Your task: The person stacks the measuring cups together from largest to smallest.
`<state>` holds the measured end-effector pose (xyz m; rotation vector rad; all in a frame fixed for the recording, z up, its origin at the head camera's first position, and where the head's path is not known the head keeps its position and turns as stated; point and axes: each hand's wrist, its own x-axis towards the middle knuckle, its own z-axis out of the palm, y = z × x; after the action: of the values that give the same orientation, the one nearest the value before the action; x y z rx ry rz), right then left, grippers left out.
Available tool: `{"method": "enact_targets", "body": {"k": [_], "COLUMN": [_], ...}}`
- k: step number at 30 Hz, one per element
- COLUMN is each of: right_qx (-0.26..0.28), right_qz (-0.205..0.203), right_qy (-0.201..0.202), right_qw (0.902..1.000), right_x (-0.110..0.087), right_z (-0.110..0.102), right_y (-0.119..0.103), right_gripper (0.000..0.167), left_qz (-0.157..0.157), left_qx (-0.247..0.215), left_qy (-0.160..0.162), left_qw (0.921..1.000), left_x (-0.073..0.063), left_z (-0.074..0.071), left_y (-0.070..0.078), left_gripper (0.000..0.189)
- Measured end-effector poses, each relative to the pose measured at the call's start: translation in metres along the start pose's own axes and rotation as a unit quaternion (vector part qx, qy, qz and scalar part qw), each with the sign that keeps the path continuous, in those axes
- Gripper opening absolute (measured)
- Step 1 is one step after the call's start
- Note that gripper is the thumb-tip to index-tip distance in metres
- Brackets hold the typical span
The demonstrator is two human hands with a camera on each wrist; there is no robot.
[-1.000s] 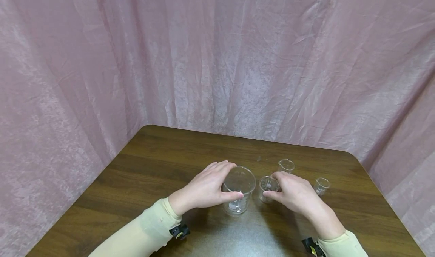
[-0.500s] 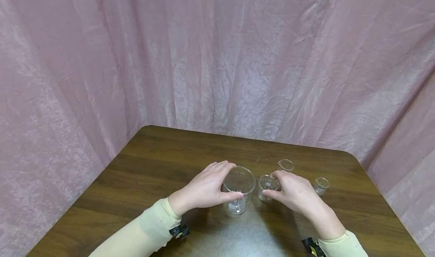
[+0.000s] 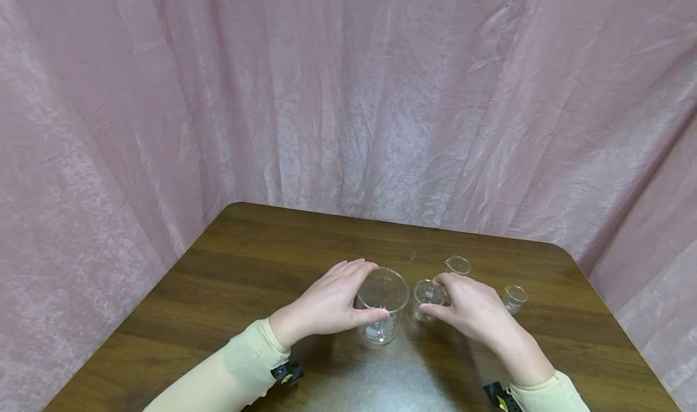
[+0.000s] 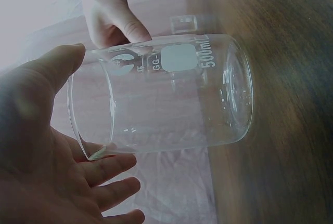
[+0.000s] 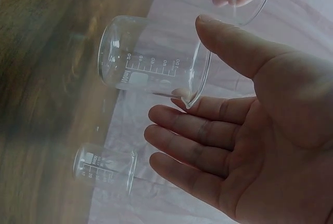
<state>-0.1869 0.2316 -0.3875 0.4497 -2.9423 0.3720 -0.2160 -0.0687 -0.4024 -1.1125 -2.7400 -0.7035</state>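
Observation:
A large glass beaker (image 3: 383, 292) marked 500 ml stands upright near the table's middle, with white print (image 4: 179, 57) on its side. My left hand (image 3: 334, 297) pinches it at the rim, thumb on the near side and index finger on the far side. To its right, my right hand (image 3: 476, 306) holds a smaller 100 ml beaker (image 5: 153, 55) the same way, between thumb and index finger near the spout. The other right fingers extend loosely below it in the right wrist view. Both beakers look empty.
Behind the right hand stands another small beaker (image 3: 458, 265), partly hidden by it. A tiny beaker (image 3: 515, 299) is farther right on the brown wooden table (image 3: 261, 242). Pink curtains (image 3: 359, 97) hang behind and at both sides.
The 100 ml beaker and the right fingertips have shifted very slightly upward in the head view. The left hand and the 500 ml beaker stay nearly where they were.

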Motion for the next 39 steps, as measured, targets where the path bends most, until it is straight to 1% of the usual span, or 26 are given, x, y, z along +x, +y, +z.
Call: {"method": "enact_targets", "body": {"k": [8,13,20,30,39], "right_qx": [0.003,0.005,0.007,0.020,0.020], "right_qz": [0.002,0.005,0.010,0.017,0.023], "right_qy": [0.008,0.011,0.018,0.025,0.032], "right_qw": [1.0000,0.9999,0.9998,0.9993,0.9990], "right_x": [0.000,0.000,-0.001,-0.005,-0.005], "right_z": [-0.002,-0.003,-0.006,-0.010,-0.018], "right_y": [-0.001,-0.002,-0.004,-0.005,-0.007], "right_gripper": [0.056,0.057,0.061,0.069,0.065], "left_qz": [-0.005,-0.003,0.000,-0.004,-0.006], "left_qx": [-0.003,-0.004,0.000,0.002,0.003], "left_qy": [-0.004,-0.002,0.000,-0.008,-0.008], "left_qw": [1.0000,1.0000,1.0000,1.0000,0.9999], "left_x": [0.000,0.000,0.000,0.000,-0.001], "left_z": [-0.001,0.000,-0.001,0.000,0.000], "left_y": [0.001,0.001,0.001,0.001,0.000], "left_gripper": [0.086,0.085,0.085,0.085,0.086]}}
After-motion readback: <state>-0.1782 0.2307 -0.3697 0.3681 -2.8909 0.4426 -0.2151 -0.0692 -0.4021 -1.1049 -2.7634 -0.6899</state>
